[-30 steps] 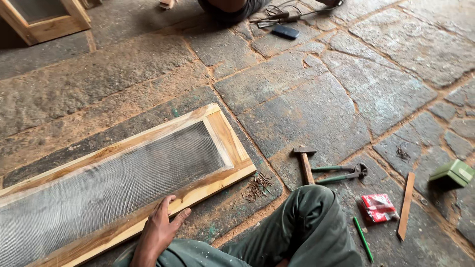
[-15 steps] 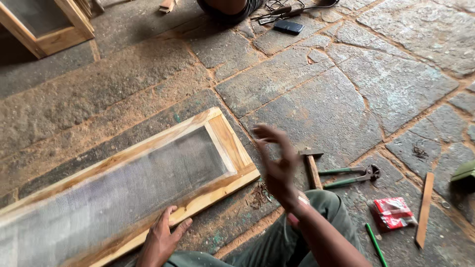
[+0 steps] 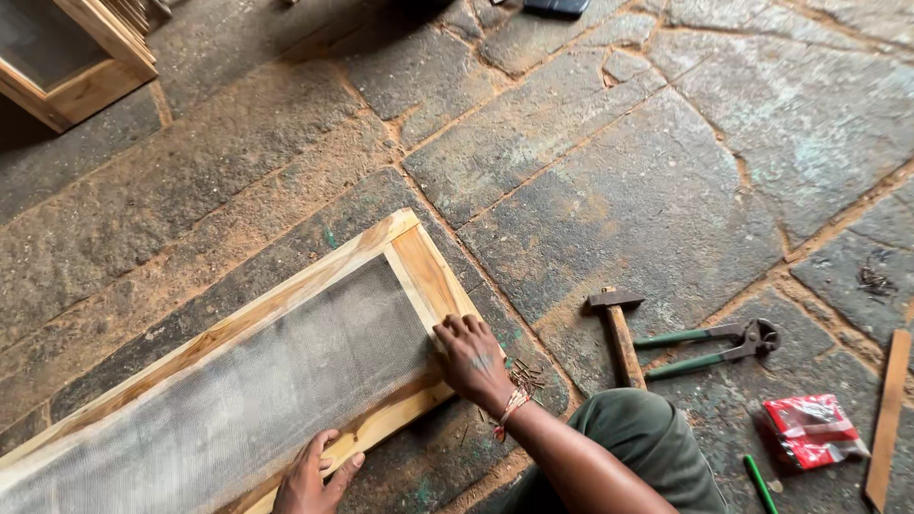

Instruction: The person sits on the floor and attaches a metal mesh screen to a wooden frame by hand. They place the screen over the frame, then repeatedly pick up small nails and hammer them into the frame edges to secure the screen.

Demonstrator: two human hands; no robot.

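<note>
I saw open stone floor (image 3: 609, 181) far of the mesh-covered wooden frame (image 3: 286, 362), where a hand could pass freely. To the right, the hammer (image 3: 617, 328), green-handled pincers (image 3: 709, 347), red packet (image 3: 809, 428) and wooden strip (image 3: 887, 419) crowded the near floor. Loose nails (image 3: 524, 373) lay just beside the frame's right end.

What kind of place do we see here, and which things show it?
Probably an informal carpentry workspace on a stone-paved floor. A pale wooden frame with grey wire mesh lies under both hands, sawdust covers the slabs, and a wooden-handled hammer and green-handled pincers lie nearby.
</note>
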